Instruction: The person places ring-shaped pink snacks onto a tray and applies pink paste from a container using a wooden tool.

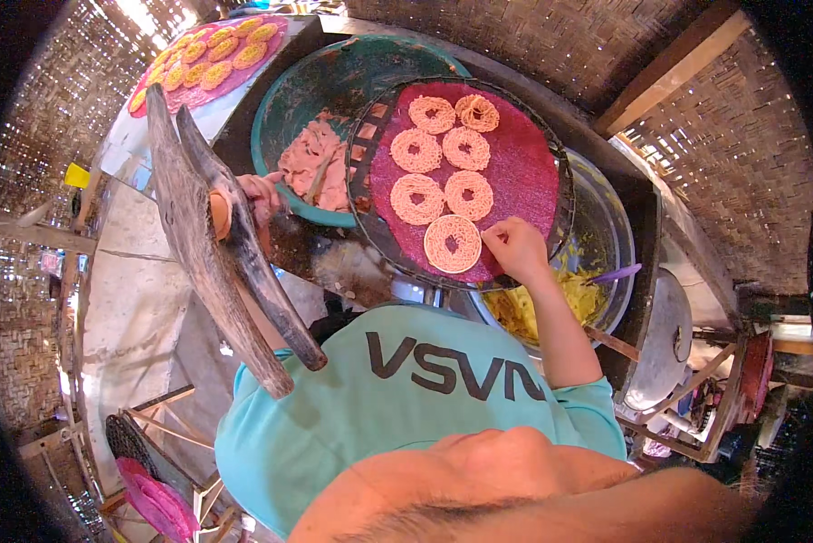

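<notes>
My left hand [262, 197] is at a wooden press [175, 183] with two long weathered handles and pink-orange dough between them; the handles hide part of the hand. My right hand [517, 250] has its fingers pinched at the right edge of a thin pale ring [428, 254]. Inside that ring lies a ring-shaped noodle piece [440, 234], the nearest one on a round, magenta-covered rack [522, 170]. Several more noodle rings [473, 195] with centre holes lie beyond it on the same cloth.
Left of the rack stands a green basin [260, 136] with pink dough [311, 159]. A clear basin [627, 237] with yellow dough and a purple utensil [617, 273] is partly under the rack. Yellow rings [216, 75] lie on a pink sheet, upper left. A metal lid [661, 339] stands right.
</notes>
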The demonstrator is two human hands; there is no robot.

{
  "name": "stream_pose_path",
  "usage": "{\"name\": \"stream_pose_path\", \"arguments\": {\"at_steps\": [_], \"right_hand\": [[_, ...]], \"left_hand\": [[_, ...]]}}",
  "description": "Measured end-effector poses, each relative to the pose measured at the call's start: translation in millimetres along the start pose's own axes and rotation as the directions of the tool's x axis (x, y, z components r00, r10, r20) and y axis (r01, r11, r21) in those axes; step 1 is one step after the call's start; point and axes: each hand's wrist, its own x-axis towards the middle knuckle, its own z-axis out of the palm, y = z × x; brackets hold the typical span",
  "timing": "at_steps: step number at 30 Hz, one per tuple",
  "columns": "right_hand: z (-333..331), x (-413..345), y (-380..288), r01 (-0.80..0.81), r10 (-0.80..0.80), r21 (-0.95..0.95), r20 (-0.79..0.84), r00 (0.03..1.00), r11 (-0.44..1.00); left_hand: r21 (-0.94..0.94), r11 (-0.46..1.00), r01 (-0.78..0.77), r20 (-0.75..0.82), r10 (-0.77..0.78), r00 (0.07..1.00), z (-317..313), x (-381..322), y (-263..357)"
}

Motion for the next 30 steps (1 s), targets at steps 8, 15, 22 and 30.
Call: {"name": "stream_pose_path", "arguments": {"at_steps": [8,15,22,30], "right_hand": [[1,6,-5,-0.002,0.006,-0.093,0.045,0.999,0.996],[-3,5,-14,0.189,-0.199,-0.161,-0.049,0.979,0.969],[-6,2,-11,0.137,-0.142,-0.100,-0.041,0.989,0.985],[-48,-1,12,0.000,-0.013,-0.064,-0.187,0.982,0.998]], "left_hand": [[0.044,0.999,-0.001,0.018,0.000,1.000,1,4,-4],[0.038,0.999,-0.004,0.036,0.003,0.999,-1,5,-6],[0.041,0.999,-0.002,0.056,0.000,0.998,-1,7,-8],[0.032,0.999,-0.012,0.057,0.011,0.998,-6,-1,-5]]}}
